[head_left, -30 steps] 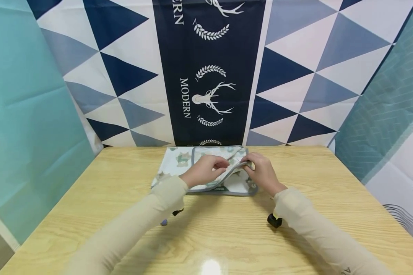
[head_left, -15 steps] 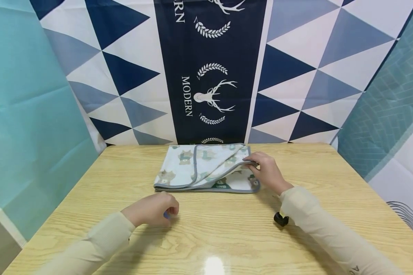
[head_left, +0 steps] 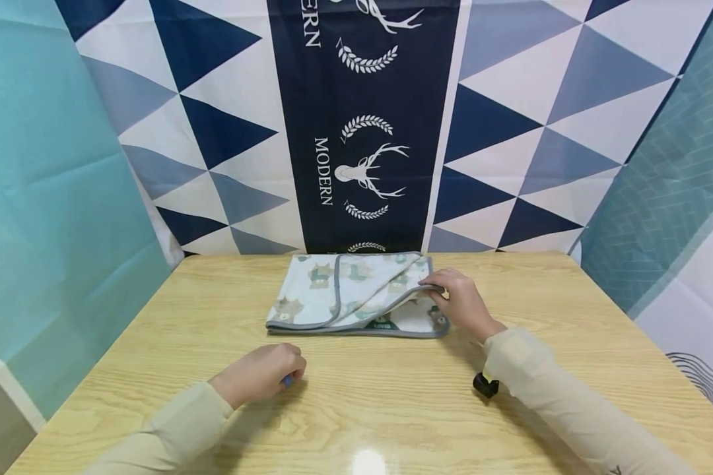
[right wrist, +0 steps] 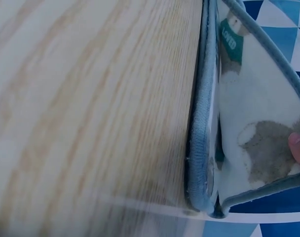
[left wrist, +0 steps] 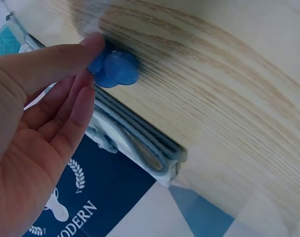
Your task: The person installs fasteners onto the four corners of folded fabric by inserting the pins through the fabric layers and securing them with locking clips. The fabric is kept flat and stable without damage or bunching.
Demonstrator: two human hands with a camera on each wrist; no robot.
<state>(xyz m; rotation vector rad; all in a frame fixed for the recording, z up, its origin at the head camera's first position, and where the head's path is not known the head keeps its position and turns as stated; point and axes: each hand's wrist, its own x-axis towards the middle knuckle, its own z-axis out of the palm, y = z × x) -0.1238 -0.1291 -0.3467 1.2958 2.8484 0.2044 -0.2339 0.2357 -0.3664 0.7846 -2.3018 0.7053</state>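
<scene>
A folded white blanket with bear prints and grey-blue edging lies at the table's back. My right hand pinches the edge of its upper layer at the right, holding it raised. Under that flap a lower layer with bears shows; in the right wrist view the lifted layer stands away from the stack, and only fingertips are visible. In front of the blanket, at the left, my left hand pinches a small shiny blue lobed object between thumb and fingers, close to the tabletop. Its exact kind is unclear.
The wooden table meets a patterned cloth backdrop just behind the blanket. Teal cloth hangs at the left side. A small black device shows beneath the right sleeve.
My left hand has left the blanket, moved toward the front left and taken hold of the blue object on the table. My right hand keeps the blanket's edge lifted.
</scene>
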